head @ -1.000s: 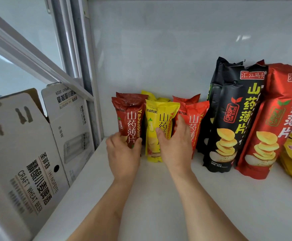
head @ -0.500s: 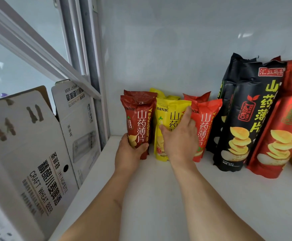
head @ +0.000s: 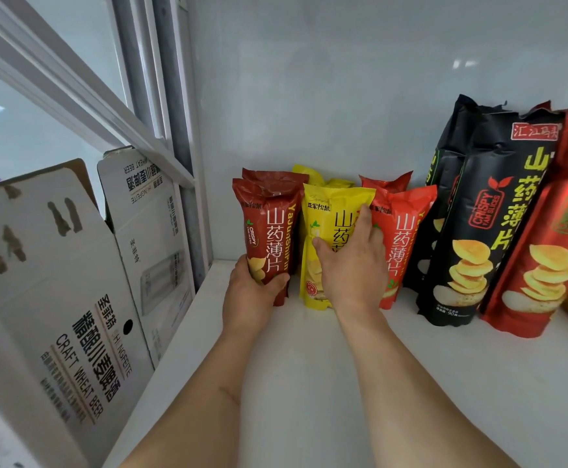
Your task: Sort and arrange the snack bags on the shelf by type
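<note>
The small bags stand in a short row at the back left corner of the shelf (head: 309, 349), close to the back wall. The dark red bag (head: 269, 238) is the nearest to the left edge, the yellow bag (head: 330, 224) stands just beside it, and the bright red bag (head: 400, 231) comes after. Behind each front bag a second one of the same colour shows its top.

All these bags stand upright, so their long axis goes from the shelf up, and the hands come to them from the front edge, low down.

The left hand (head: 252, 292) grips the dark red bag at its bottom part; the thumb curls around the front and the other fingers go behind it. The right hand (head: 353, 265) rests flat on the face of the yellow bag, with fingers almost straight and the fingertips reaching to the seam with the bright red bag. It presses, it does not grasp.

I think the coming move is a small push or squeeze to make the row tight. The left hand is the nearer one for the dark red bag and the right hand for the yellow one, so no crossing is needed.

Further toward the right edge stand the tall black bag (head: 488, 231) and the tall red bag (head: 552, 251), well apart from both hands.
</note>
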{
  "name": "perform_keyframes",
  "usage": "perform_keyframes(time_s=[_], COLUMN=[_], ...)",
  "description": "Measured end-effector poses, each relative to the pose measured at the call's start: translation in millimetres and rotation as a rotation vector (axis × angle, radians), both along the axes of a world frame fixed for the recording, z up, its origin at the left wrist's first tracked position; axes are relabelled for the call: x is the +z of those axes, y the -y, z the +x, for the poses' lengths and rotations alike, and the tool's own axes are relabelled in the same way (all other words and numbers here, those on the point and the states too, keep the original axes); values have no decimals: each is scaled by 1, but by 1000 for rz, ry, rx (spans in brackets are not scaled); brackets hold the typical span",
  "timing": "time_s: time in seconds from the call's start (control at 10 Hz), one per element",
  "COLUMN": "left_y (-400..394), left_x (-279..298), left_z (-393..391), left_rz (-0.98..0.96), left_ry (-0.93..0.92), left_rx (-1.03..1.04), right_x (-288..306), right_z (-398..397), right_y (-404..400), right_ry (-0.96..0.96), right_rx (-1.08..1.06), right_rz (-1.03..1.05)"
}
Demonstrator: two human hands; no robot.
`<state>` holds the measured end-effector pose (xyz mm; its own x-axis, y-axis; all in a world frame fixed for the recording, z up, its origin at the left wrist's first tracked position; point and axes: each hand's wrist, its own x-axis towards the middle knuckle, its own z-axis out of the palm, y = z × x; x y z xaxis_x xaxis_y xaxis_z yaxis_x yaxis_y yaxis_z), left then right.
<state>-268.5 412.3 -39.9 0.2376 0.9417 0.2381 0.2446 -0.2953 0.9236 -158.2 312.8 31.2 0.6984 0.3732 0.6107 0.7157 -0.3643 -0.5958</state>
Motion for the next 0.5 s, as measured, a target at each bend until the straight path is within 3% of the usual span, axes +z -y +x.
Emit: perform_keyframes(time_s=[0.2,0.3,0.4,0.5], left_y=[4,20,41,61], left_x=[10,31,64,101], left_z=[1,2,2,1], left_rz=[-1,186,440,553], left_ry=[-17,-23,124,394], left_rx=[38,179,211,81], right_x=[0,7,23,46], right_z=[-1,-2,0,5], right_y=[6,16,32,55], right_ry=[35,93,158,146], right_rx=[10,48,163,312], right_rz=[73,119,186,277])
